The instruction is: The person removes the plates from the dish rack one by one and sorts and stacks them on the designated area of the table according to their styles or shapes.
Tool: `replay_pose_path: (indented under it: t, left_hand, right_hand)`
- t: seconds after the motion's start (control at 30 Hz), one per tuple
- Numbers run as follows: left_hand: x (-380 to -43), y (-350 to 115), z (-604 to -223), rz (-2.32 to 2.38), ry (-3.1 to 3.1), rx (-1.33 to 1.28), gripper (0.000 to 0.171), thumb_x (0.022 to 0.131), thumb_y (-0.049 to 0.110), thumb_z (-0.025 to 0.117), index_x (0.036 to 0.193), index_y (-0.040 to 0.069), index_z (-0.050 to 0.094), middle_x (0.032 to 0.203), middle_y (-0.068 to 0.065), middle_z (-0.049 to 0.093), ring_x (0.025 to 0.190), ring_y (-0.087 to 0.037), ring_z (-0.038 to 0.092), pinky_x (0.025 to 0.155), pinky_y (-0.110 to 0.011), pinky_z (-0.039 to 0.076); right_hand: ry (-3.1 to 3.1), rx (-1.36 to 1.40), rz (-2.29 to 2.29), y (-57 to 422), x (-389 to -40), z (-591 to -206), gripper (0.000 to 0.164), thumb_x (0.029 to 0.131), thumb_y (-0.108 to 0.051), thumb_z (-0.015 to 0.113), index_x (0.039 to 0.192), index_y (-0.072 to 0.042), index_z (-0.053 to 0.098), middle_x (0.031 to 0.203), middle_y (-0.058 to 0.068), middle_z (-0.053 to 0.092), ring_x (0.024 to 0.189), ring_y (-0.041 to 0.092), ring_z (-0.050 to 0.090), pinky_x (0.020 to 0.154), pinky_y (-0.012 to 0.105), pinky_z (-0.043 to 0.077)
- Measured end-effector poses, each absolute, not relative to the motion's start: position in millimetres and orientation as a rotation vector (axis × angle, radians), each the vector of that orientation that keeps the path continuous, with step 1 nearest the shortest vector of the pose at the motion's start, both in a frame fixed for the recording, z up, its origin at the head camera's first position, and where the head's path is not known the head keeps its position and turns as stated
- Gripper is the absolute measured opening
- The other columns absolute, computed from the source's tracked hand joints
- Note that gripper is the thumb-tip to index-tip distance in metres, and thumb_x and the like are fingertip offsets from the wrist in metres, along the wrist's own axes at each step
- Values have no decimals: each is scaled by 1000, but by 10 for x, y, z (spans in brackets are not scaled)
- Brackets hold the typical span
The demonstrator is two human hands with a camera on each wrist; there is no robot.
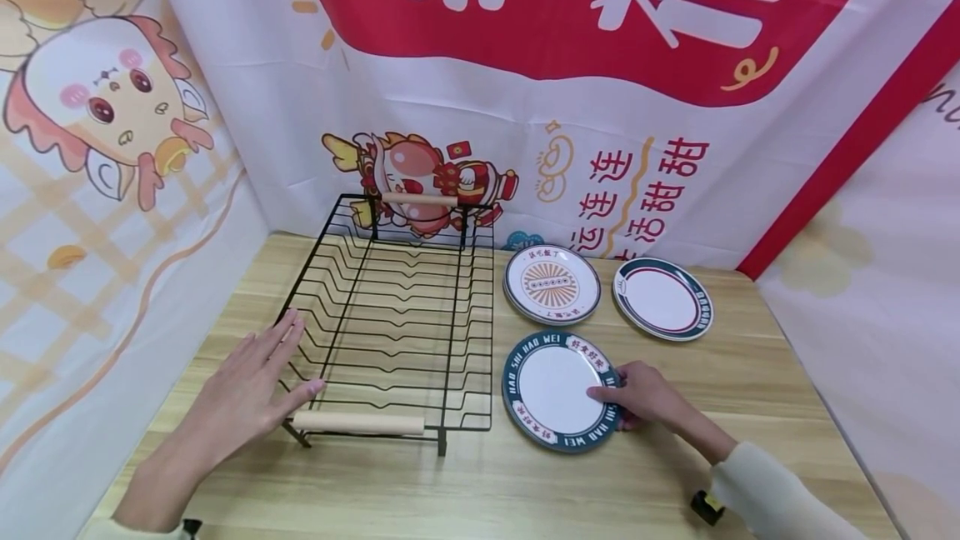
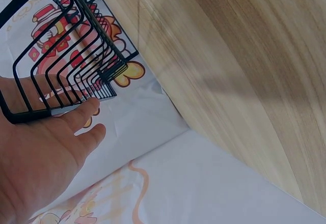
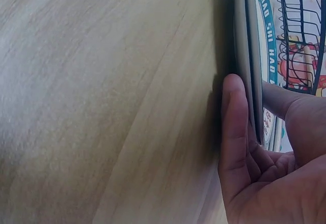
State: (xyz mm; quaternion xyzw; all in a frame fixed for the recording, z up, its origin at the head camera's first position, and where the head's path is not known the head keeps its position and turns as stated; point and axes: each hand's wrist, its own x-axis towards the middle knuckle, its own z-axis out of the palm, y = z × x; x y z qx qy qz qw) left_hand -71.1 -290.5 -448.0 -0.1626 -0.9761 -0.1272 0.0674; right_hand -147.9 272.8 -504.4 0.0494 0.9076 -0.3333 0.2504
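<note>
My right hand (image 1: 651, 394) pinches the right edge of a white plate (image 1: 558, 390) with a dark green lettered rim, thumb on top and fingers underneath. In the right wrist view, the plate edge (image 3: 249, 56) looks doubled, like two plates stacked, and the fingers reach under it close over the table. My left hand (image 1: 236, 394) rests at the left side of a black wire dish rack (image 1: 358, 423) with wooden handles, its fingers extended. The left wrist view has that hand (image 2: 46, 158) palm-side against the rack's side bars.
Behind the gripped plate lies a stack of white plates (image 1: 551, 283) with an orange sunburst print. To its right is another green-rimmed plate (image 1: 663, 298). Printed cloth (image 1: 442, 90) hangs at the back and sides of the wooden table (image 1: 525, 498).
</note>
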Motion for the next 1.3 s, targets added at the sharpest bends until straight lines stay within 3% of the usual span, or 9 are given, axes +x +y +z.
replay_pose_path:
  t: [0.53, 0.7, 0.83, 1.0, 1.13, 1.3]
  left_hand:
    - [-726, -2921, -4480, -370, -2942, -504, 94, 104, 55, 60, 167, -1, 20, 175, -19, 13, 153, -51, 29, 131, -36, -7]
    - [-720, -2953, -4456, -319, -2953, -508, 94, 103, 57, 60, 166, -3, 23, 175, -21, 16, 153, -52, 30, 133, -46, -2]
    - [-738, -2958, -4411, -241, -2993, -516, 95, 103, 61, 57, 166, -3, 23, 175, -22, 15, 157, -49, 22, 132, -55, -2]
    - [-786, -2910, -4307, -156, -3002, -521, 101, 101, 67, 56, 167, -1, 21, 173, -27, 17, 160, -48, 16, 131, -59, -3]
    - [-886, -2814, -4138, -134, -2981, -541, 103, 100, 69, 55, 169, 2, 16, 175, -26, 13, 160, -47, 16, 131, -60, 0]
    - [-1015, -2644, -3892, -126, -2998, -574, 102, 102, 71, 50, 170, 5, 12, 177, -20, 2, 162, -45, 10, 131, -62, 2]
  right_hand:
    - [2523, 27, -824, 2769, -1465, -4929, 38, 99, -46, 74, 91, -10, 72, 72, 4, 69, 60, 18, 66, 55, 27, 54]
    - [2657, -171, -676, 2812, -1529, -4755, 34, 101, -41, 72, 104, -7, 75, 76, 0, 69, 65, 15, 63, 58, 29, 54]
    - [2767, -339, -577, 2840, -1583, -4591, 36, 102, -35, 72, 119, -4, 73, 91, 3, 76, 77, 16, 69, 68, 34, 62]
    - [2915, -524, -418, 2827, -1621, -4366, 52, 101, -39, 73, 137, -2, 66, 123, 18, 74, 109, 34, 73, 92, 54, 63]
    - [2981, -599, -315, 2762, -1654, -4196, 70, 101, -52, 68, 152, -6, 56, 151, 23, 58, 138, 45, 56, 106, 65, 52]
    - [3005, -661, -244, 2632, -1703, -4037, 93, 99, -73, 54, 166, -12, 35, 172, 19, 30, 157, 47, 29, 114, 70, 40]
